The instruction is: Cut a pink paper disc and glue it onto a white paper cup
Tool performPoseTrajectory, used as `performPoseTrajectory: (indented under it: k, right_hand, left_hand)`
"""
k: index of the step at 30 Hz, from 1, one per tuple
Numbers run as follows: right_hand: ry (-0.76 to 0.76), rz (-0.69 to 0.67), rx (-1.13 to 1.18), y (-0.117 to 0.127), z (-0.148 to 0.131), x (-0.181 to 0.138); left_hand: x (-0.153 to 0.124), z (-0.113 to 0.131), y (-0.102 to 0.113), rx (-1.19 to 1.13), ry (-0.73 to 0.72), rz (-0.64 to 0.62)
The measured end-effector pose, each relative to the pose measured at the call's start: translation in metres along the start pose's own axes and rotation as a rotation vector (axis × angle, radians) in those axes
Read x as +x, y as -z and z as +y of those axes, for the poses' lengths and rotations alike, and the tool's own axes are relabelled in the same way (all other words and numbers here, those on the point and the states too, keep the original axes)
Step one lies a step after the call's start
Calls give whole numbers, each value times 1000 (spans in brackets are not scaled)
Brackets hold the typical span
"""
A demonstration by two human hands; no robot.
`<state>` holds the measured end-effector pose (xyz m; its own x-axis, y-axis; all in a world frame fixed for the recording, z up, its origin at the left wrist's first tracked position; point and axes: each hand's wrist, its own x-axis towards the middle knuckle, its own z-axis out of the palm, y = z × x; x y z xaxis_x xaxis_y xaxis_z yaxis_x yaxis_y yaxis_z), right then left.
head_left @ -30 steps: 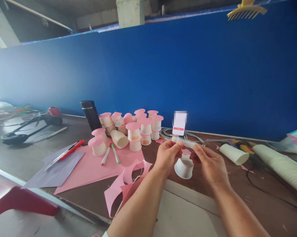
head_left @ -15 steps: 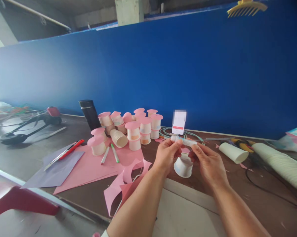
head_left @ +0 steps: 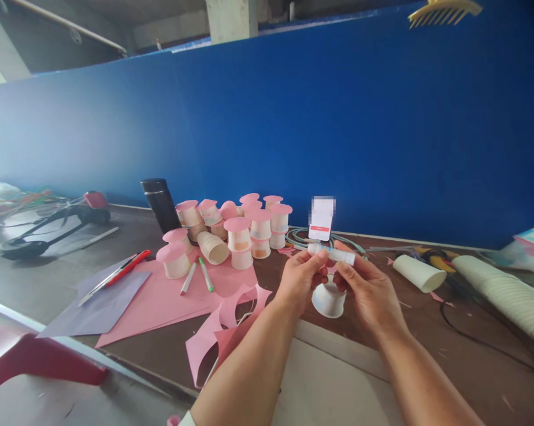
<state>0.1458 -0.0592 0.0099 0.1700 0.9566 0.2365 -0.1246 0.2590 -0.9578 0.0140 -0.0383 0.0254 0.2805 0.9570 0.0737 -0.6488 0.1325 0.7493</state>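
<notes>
The left hand (head_left: 298, 277) pinches the left end of a short, round white tube (head_left: 337, 255) between its thumb and fingers. The right hand (head_left: 373, 293) has its thumb and bent fingers right by the other end, but I cannot tell if it pinches the tube too. The tube is up in the air over the brown table (head_left: 430, 337), lying nearly flat.

Just under the hands, a white paper cup (head_left: 329, 303) stands upside down, with its wide mouth on the table. The fingers hide some of its top.

Behind the tube, on the far side, is a bright white screen (head_left: 320, 229) with its top part blurred out. To the left, also far, there is a bunch of white paper cups with flat pink paper tops (head_left: 240, 241). A tall black bottle (head_left: 159, 207) stands at their left. Nearer, two thin white pens (head_left: 206, 276) lie on a big pink paper sheet (head_left: 160, 310). A red cutter knife (head_left: 127, 270) lies on purple paper (head_left: 100, 310) at the left. On the right, a long stack of white cups (head_left: 501, 296) lies on its side.
</notes>
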Motion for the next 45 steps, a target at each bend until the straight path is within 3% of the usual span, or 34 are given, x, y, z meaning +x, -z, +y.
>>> performPoseTrajectory:
  k: [6,10,12,15,18,20,24,30,35,45]
  right_hand:
    - [10,25,45,-2,-6,0]
    - [145,251,127,9,-17,5]
    - [200,350,100,15,-21,8]
    - [225,423,-93,22,-23,11]
    - [148,401,-463,25,-20,12]
    - [95,358,-643,27,-16,13]
    - [20,295,-783,28,-9,16]
    - [-4,221,-897,25,-9,15]
    - [71,266,-902,26,-6,17]
    - [-38,257,-793,27,-6,17]
  left_hand:
    - [1,2,4,211,-5,-28]
    - [2,5,12,706,-59,127]
    - [3,3,17,957,-71,79]
    - [4,-4,20,1272,-34,-94]
    - [6,-12,22,1437,17,-162]
    - [8,-15,22,1481,46,-168]
    - [8,-18,25,1497,88,-166]
    - [7,-18,28,1401,-3,-184]
    - [8,-20,29,1354,-39,-146]
    - [8,-19,27,1406,0,-172]
